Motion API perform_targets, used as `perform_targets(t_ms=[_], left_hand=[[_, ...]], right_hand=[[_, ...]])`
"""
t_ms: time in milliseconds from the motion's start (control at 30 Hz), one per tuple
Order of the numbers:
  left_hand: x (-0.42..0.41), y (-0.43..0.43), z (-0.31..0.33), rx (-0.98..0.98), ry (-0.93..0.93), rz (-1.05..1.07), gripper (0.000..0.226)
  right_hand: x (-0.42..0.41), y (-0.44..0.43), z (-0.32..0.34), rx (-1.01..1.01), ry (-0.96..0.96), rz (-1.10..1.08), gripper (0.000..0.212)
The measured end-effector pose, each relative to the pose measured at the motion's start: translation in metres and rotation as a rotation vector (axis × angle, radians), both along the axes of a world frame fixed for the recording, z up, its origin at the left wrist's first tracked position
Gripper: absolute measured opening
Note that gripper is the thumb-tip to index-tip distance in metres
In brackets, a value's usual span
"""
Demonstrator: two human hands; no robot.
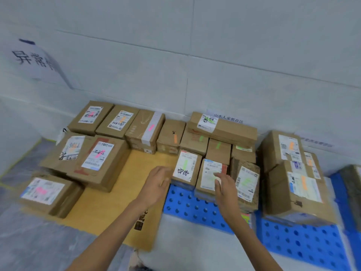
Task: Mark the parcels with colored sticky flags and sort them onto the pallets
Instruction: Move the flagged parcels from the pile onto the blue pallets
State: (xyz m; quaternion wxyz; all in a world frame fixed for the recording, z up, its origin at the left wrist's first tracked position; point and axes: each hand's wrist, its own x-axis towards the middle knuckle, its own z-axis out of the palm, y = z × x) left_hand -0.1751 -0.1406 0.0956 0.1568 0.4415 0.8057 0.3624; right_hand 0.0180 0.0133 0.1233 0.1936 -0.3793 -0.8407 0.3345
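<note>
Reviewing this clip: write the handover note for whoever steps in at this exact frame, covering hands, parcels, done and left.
Left hand: open, holding nothing, beside the green-flag parcel with handwriting; contact unclear.
Right hand: open, fingers on the label of the front parcel.
Parcels: pink and orange flags on the cardboard sheet, green on the middle pallet, orange on the right pallet.
Done: nearly all visible parcels are flagged and placed.
Left: the front parcel's flag is too blurred to confirm; check it.
</note>
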Motion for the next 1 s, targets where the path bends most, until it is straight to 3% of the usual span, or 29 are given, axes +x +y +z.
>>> perform_targets(t_ms=[200, 333, 567, 700, 800, 867, 1000], left_hand=[[-0.108, -0.096, 0.001, -0.061, 0.003, 0.330, 0.033], [-0.178, -0.154, -0.015, -0.195, -0.064, 0.523, 0.039], [-0.231, -0.194, -0.035, -0.254, -0.134, 0.448, 0.051], [-0.238, -0.199, -0.034, -0.173, -0.225, 0.492, 0.041], [-0.239, -0.198, -0.035, -0.216, -0.165, 0.435, 0.019], [-0.237, -0.194, -0.039, -0.247, -0.136, 0.393, 0.016], [-0.226, -0.182, -0.041, -0.263, -0.356, 0.345, 0.021]], right_hand=[[-0.115, -0.078, -0.002, -0.102, 0.009, 0.225, 0.024], [-0.195, -0.134, -0.015, -0.168, -0.103, 0.361, 0.028], [-0.283, -0.200, -0.040, -0.547, -0.293, 0.368, 0.056], [-0.295, -0.213, -0.042, -0.739, -0.239, 0.209, 0.057], [-0.291, -0.210, -0.045, -0.716, -0.218, 0.075, 0.054], [-0.284, -0.207, -0.051, -0.696, -0.250, 0.033, 0.054], [-0.269, -0.207, -0.051, -0.859, -0.222, -0.009, 0.061]])
